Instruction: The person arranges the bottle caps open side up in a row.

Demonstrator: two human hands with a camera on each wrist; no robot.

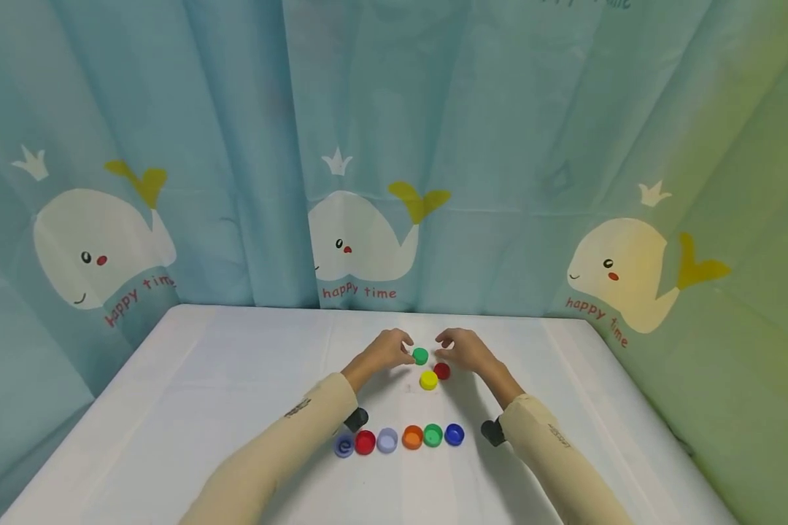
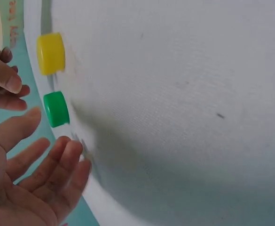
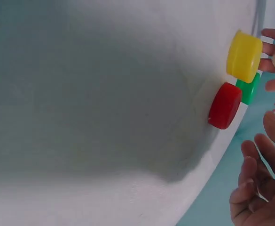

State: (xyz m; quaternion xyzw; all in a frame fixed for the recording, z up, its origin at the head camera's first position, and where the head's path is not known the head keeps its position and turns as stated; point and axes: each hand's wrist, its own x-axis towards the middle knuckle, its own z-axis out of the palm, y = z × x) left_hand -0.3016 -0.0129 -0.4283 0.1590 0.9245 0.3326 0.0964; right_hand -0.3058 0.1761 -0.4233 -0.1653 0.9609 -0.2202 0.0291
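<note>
Lower centre of the head view: green cap (image 1: 420, 356) lies between left hand (image 1: 387, 350) and right hand (image 1: 468, 350), yellow cap (image 1: 429, 380) and red cap (image 1: 442, 371) just below it on the white table (image 1: 203, 379). Both hands loosely spread, fingers bent, apparently gripping nothing. Caps look like light, stiff plastic, smooth and perhaps slippery, unlikely to break; best pinched across opposite side walls.

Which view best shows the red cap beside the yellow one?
The right wrist view: the red cap appears large, its side plainly visible. The head view shows it small, near the yellow cap; the left wrist view doesn't show it.
</note>
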